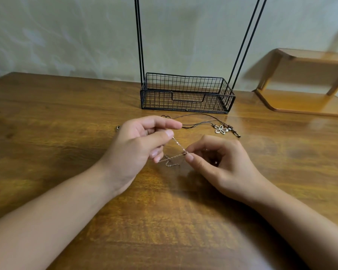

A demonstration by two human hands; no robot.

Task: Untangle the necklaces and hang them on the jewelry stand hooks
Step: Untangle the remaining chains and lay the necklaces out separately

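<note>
Pale wall behind, brown wooden worktop (66, 117) in front, with the black wire jewelry stand (185, 94) set at the far edge near the middle; its basket base and four thin uprights show, but the hooks are cut off above the picture. Off at the far right corner sits a small wooden riser (304, 82).

Both hands work just above the middle of the worktop. The left hand (142, 141) pinches the fine chain necklace (177, 152) between thumb and forefinger, and the right hand (219, 162) pinches the same chain lower down at its fingertips, so a short length runs taut between them while a slack loop crosses itself and trails onto the wood below.

Beyond the hands, between them and the stand, lies a dark cord necklace (199, 121) with a pale flower pendant (221, 129) and small beads, flat on the wood.

That chain looks very light, limp and thin, likely to kink or snap if tugged; easing the crossing open with fingertips close to it seems wiser than pulling the ends. The cord looks softer but sturdier, easiest lifted by the cord near the pendant.
</note>
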